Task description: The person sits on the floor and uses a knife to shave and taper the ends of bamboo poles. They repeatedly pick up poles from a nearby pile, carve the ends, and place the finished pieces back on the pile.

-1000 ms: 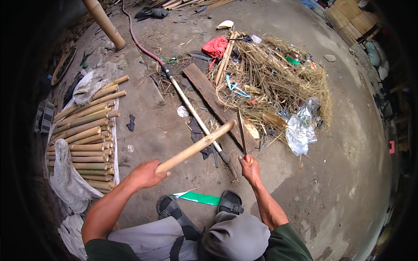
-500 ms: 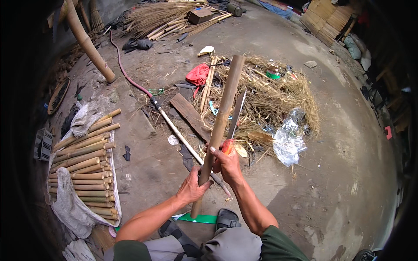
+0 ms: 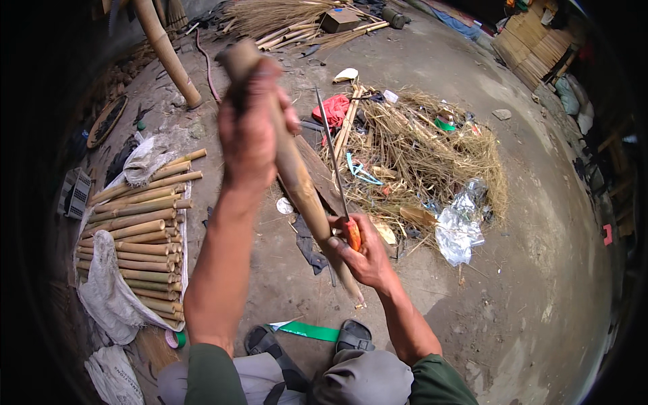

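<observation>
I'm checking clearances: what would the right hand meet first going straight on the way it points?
The right hand would probably meet the bamboo pole first: it slants across just ahead, though depth is unclear.

This looks like a rough bamboo workshop or work yard: cut poles lie stacked on white sheeting, a straw heap mixed with scraps sits on the stained grey floor, thin twigs lie farther back, and there is a long knife.
</observation>
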Available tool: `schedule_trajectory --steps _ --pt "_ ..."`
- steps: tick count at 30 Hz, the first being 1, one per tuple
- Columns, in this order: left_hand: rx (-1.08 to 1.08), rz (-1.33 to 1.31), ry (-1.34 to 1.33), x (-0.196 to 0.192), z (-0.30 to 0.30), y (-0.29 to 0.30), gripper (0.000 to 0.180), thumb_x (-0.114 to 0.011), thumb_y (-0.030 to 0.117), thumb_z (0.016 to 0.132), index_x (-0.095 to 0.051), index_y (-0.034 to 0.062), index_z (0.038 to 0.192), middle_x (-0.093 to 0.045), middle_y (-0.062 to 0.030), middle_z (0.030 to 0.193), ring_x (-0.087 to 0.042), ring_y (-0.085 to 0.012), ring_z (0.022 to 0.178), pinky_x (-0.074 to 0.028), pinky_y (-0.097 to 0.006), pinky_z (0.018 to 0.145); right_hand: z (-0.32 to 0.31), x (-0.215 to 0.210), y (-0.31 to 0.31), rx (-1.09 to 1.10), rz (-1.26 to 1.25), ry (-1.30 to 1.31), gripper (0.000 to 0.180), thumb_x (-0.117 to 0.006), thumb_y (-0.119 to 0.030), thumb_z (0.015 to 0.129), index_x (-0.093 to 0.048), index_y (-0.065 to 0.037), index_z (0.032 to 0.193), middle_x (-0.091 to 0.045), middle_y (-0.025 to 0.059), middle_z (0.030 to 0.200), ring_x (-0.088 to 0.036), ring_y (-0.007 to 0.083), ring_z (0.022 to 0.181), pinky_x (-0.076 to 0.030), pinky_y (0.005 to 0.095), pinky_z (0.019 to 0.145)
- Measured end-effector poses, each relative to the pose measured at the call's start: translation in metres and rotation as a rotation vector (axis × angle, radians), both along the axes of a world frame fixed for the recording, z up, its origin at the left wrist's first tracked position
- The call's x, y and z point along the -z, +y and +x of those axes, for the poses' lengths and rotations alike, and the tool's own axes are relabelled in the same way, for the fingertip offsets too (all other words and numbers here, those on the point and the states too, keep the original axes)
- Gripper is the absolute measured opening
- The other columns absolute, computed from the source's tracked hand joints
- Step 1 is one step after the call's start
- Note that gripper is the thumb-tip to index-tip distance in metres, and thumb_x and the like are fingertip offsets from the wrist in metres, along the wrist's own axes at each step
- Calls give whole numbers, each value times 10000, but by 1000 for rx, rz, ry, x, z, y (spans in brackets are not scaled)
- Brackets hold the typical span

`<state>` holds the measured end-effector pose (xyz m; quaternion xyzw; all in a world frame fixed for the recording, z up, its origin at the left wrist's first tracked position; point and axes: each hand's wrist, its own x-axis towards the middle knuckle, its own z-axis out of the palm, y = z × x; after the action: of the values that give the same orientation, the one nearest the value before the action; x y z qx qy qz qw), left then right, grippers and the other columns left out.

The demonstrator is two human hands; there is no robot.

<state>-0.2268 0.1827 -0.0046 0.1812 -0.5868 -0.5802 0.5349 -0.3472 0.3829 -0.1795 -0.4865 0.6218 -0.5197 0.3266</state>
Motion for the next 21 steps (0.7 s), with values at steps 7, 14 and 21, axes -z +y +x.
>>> schedule_trajectory --steps 7,14,21 --pt "-385 -360 300 26 33 27 733 -451 693 1008 -401 69 1388 -517 -65 823 -530 -187 655 -505 -385 686 -9 11 35 256 41 151 251 -700 -184 961 -634 -27 1146 -678 97 904 -620 172 813 -503 323 763" --pt "-811 -687 -106 92 64 51 653 -402 593 1044 -484 -44 1162 -511 -161 1083 -528 -258 972 -451 -407 853 43 -21 24 45 -88 166 266 -730 -128 907 -610 -25 1121 -679 201 915 -700 351 775 -551 400 712" --pt "-928 -736 -248 98 84 74 563 -354 517 1090 -474 -30 1148 -498 -154 1064 -513 -262 941 -444 -386 811 51 -33 -7 -139 -177 242 276 -697 -101 878 -583 -31 1119 -687 252 904 -699 437 772 -555 465 666"
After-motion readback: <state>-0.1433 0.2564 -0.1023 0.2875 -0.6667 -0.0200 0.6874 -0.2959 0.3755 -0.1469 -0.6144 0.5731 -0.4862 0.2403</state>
